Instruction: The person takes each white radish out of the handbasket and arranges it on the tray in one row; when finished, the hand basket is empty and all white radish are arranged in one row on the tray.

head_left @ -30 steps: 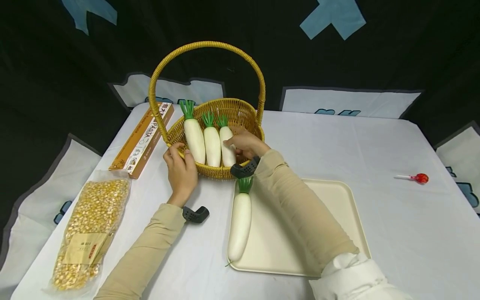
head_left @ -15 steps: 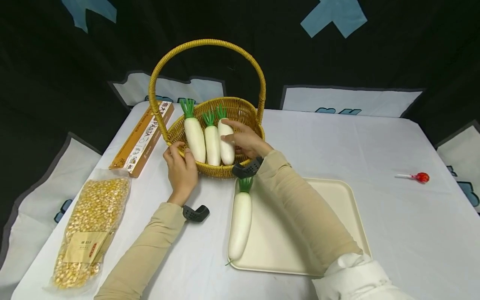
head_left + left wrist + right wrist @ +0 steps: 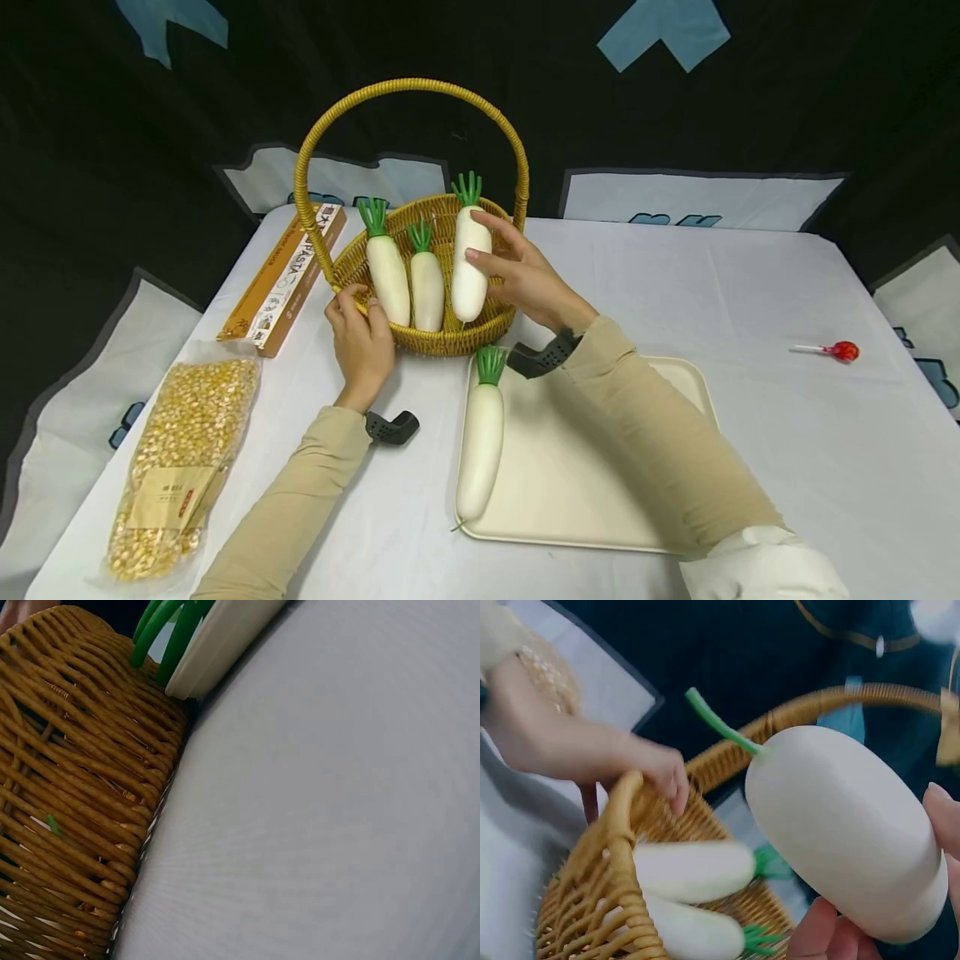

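A person's right hand (image 3: 536, 282) grips a white radish (image 3: 471, 267) above a wicker basket (image 3: 450, 344), while the left hand (image 3: 363, 346) clasps its rim. The work appears midway: a second radish (image 3: 481, 454) lies on the tray (image 3: 570, 475), two other radishes (image 3: 388, 279) rest in the basket, and the held one is not yet set down.

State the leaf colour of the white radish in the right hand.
Green; the leafy top of the held white radish shows best in the head view.
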Demonstrator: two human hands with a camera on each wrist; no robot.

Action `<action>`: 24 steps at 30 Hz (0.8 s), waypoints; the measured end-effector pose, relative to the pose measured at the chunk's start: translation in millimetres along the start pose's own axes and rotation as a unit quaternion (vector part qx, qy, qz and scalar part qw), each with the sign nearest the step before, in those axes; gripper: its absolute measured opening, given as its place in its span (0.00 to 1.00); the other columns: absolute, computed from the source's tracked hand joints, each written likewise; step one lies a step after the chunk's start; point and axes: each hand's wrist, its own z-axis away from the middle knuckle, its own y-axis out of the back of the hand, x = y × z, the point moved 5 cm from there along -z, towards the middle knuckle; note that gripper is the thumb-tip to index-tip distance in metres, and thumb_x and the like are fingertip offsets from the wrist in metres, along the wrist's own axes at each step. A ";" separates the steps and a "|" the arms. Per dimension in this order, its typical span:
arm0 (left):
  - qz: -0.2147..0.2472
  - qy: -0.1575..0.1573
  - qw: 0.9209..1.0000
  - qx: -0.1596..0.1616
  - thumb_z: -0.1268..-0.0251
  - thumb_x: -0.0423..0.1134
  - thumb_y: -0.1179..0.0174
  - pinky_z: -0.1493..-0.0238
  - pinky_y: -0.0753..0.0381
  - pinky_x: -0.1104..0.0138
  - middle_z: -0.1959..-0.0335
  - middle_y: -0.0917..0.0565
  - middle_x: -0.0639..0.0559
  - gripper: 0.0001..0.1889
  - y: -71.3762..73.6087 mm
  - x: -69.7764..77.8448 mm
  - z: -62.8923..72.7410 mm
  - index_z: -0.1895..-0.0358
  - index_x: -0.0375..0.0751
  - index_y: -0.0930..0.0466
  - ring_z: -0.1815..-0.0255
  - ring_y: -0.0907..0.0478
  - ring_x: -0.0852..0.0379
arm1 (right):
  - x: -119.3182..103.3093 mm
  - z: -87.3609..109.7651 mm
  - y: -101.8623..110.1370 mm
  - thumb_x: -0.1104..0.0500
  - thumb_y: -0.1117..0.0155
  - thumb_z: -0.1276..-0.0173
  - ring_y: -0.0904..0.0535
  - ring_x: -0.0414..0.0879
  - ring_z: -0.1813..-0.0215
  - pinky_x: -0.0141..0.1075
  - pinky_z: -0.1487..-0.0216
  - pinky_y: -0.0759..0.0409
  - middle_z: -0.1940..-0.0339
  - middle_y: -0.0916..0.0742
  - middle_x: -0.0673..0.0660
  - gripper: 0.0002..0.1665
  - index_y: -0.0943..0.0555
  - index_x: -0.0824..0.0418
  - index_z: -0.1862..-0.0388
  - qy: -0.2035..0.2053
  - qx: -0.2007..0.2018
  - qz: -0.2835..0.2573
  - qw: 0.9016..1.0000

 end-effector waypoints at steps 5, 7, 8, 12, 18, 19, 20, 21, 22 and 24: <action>-0.001 -0.002 1.000 0.002 0.35 0.47 0.62 0.62 0.34 0.49 0.45 0.38 0.36 0.17 0.4 -0.1 -0.3 0.48 0.44 0.36 0.59 0.31 0.37 | -19.2 41.3 2.5 0.57 0.41 0.37 0.27 0.49 0.50 0.38 0.56 0.25 0.46 0.31 0.60 0.32 0.41 0.41 0.37 0.011 0.016 0.127 0.992; -0.001 -0.002 1.000 0.003 0.35 0.47 0.62 0.62 0.34 0.50 0.45 0.38 0.36 0.17 0.1 -0.5 -0.8 0.47 0.44 0.36 0.60 0.31 0.38 | -25.0 59.1 2.8 0.56 0.39 0.39 0.26 0.50 0.52 0.38 0.57 0.24 0.48 0.30 0.60 0.33 0.42 0.44 0.39 0.018 0.020 0.191 0.981; -0.001 -0.001 1.000 0.003 0.35 0.48 0.62 0.62 0.34 0.50 0.44 0.38 0.36 0.17 -0.3 -0.9 -0.9 0.47 0.44 0.36 0.60 0.31 0.38 | -26.9 68.4 2.8 0.56 0.38 0.40 0.25 0.51 0.52 0.38 0.58 0.24 0.48 0.30 0.60 0.33 0.42 0.45 0.40 0.021 0.019 0.218 0.975; -0.002 0.002 1.000 -0.002 0.35 0.48 0.62 0.60 0.34 0.50 0.44 0.38 0.36 0.18 -2.1 -0.9 -0.5 0.47 0.45 0.37 0.59 0.31 0.37 | -21.7 105.6 6.6 0.57 0.36 0.42 0.25 0.51 0.56 0.39 0.62 0.23 0.49 0.29 0.59 0.33 0.41 0.50 0.42 0.022 0.017 0.306 0.952; -0.006 0.003 1.000 -0.005 0.35 0.48 0.63 0.50 0.39 0.49 0.43 0.38 0.36 0.18 -1.8 -0.2 0.6 0.47 0.45 0.37 0.52 0.32 0.37 | 21.3 147.4 18.6 0.52 0.33 0.45 0.27 0.47 0.66 0.35 0.68 0.24 0.56 0.26 0.60 0.31 0.35 0.50 0.44 -0.003 0.014 0.380 0.925; -0.006 0.003 1.000 -0.005 0.35 0.48 0.63 0.50 0.39 0.49 0.43 0.38 0.36 0.18 -1.7 -0.2 0.6 0.47 0.45 0.37 0.52 0.32 0.37 | 29.3 152.7 20.1 0.51 0.33 0.46 0.28 0.46 0.66 0.35 0.67 0.25 0.57 0.26 0.60 0.31 0.35 0.50 0.44 -0.010 0.013 0.388 0.922; -0.005 0.003 1.000 -0.005 0.35 0.48 0.63 0.50 0.39 0.49 0.43 0.38 0.36 0.18 -1.6 -0.1 0.7 0.47 0.45 0.37 0.52 0.32 0.37 | 37.1 157.6 21.3 0.50 0.32 0.46 0.28 0.46 0.66 0.34 0.67 0.26 0.58 0.27 0.60 0.32 0.34 0.49 0.45 -0.018 0.011 0.396 0.918; -0.005 0.003 1.000 -0.004 0.35 0.48 0.63 0.50 0.39 0.48 0.43 0.38 0.36 0.18 -1.3 0.0 0.7 0.47 0.45 0.37 0.52 0.32 0.37 | 44.7 161.8 22.0 0.49 0.32 0.47 0.29 0.45 0.66 0.33 0.66 0.27 0.60 0.27 0.59 0.31 0.34 0.48 0.45 -0.024 0.008 0.401 0.916; -0.004 0.003 1.000 -0.003 0.35 0.48 0.63 0.51 0.39 0.48 0.43 0.38 0.36 0.18 -1.1 0.1 0.7 0.47 0.45 0.36 0.52 0.32 0.37 | 51.5 165.4 22.2 0.48 0.32 0.47 0.30 0.45 0.66 0.32 0.67 0.28 0.61 0.27 0.59 0.31 0.34 0.48 0.45 -0.031 0.005 0.403 0.915; -0.003 0.003 1.000 -0.001 0.35 0.48 0.63 0.51 0.39 0.48 0.43 0.38 0.36 0.18 -1.3 0.1 0.5 0.47 0.45 0.36 0.53 0.32 0.37 | 62.5 171.4 21.9 0.47 0.32 0.47 0.32 0.44 0.66 0.30 0.68 0.30 0.66 0.28 0.57 0.31 0.33 0.47 0.46 -0.041 0.001 0.413 0.910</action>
